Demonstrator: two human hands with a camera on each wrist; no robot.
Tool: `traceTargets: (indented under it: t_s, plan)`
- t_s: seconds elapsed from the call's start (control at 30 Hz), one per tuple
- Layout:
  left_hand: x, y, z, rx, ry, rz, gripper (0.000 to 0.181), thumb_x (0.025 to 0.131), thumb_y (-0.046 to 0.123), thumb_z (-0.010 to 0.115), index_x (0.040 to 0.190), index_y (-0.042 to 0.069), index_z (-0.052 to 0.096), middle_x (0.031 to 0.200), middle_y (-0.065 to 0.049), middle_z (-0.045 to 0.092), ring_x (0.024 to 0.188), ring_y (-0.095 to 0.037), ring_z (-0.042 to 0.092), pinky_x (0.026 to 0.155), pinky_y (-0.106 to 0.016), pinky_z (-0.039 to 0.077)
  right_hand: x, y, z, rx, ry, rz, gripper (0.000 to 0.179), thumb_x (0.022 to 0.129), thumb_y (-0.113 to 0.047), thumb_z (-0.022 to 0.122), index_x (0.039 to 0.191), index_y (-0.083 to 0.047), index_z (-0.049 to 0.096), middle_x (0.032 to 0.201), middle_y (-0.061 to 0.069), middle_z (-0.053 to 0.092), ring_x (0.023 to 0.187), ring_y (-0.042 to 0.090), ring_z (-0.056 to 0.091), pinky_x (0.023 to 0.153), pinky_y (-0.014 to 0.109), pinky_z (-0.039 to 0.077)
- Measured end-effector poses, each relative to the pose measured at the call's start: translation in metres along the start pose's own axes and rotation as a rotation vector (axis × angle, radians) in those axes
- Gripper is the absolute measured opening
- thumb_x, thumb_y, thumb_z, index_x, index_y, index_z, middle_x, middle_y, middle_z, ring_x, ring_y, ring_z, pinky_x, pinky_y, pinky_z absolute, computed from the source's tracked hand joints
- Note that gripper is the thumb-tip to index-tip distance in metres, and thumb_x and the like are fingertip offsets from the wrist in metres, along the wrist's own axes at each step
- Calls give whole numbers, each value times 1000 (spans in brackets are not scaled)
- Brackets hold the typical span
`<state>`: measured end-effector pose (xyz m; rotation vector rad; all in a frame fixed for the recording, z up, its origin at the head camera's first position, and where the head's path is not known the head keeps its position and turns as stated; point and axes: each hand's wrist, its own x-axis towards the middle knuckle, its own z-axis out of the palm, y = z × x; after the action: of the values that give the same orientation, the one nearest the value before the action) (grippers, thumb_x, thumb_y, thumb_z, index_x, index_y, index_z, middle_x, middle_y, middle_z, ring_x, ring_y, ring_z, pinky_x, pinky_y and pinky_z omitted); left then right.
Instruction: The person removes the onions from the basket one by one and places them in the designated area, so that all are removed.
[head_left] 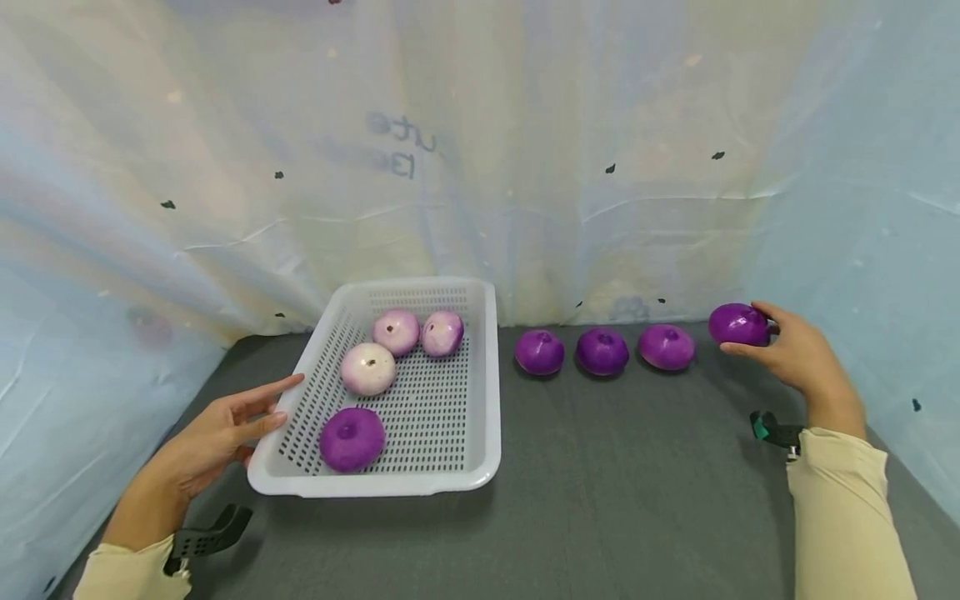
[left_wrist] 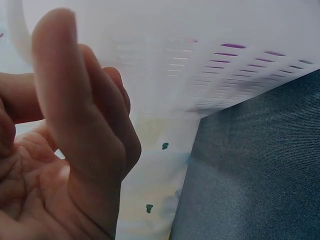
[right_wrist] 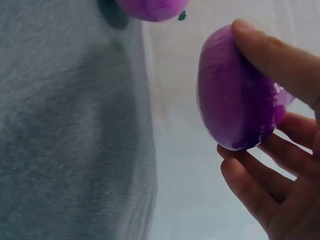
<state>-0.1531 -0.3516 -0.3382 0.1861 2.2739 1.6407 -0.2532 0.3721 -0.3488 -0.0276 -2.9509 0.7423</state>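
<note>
My left hand (head_left: 217, 437) grips the left rim of a white perforated plastic basket (head_left: 487, 400), thumb inside the edge and other fingers partly hidden. The left wrist view shows the fingers (left_wrist: 80, 110) against the basket's slotted underside (left_wrist: 220, 75), which is raised off the table. Inside the basket lie a dark purple onion (head_left: 352, 439) and three paler onions (head_left: 368, 369). At the far right, my right hand (head_left: 802, 358) holds another purple onion (head_left: 738, 324) between thumb and fingers. The right wrist view shows this onion (right_wrist: 235, 95) above the table.
Three purple onions (head_left: 539, 352) (head_left: 602, 351) (head_left: 666, 347) stand in a row along the back edge of the dark grey table (head_left: 600, 483). Pale plastic sheeting (head_left: 562, 167) hangs behind and at both sides.
</note>
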Motion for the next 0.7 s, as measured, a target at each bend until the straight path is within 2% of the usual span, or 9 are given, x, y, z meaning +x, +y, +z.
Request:
traceTargets:
  t_s: [0.2, 0.37, 0.7]
  plan:
    - [0, 1, 0, 11, 11, -12, 63, 105, 21, 51, 160, 20, 21, 121, 17, 61, 102, -14, 71, 71, -49, 60, 8, 15, 13, -56, -41, -2, 103, 88, -53, 71, 154, 8, 20, 140, 48, 35, 123, 63, 39, 97, 73, 37]
    - [0, 3, 2, 19, 23, -14, 63, 105, 21, 53, 160, 18, 22, 120, 16, 62, 102, -14, 71, 71, -49, 60, 10, 23, 22, -58, -77, 11, 101, 89, -50, 70, 152, 11, 19, 142, 48, 30, 124, 66, 35, 99, 74, 34]
    - [-2, 3, 2, 14, 25, -15, 63, 105, 21, 52, 160, 19, 22, 121, 15, 61, 103, -14, 70, 72, -49, 60, 10, 21, 28, -46, -117, 47, 102, 92, -54, 63, 153, 12, 14, 142, 49, 26, 127, 66, 33, 101, 74, 33]
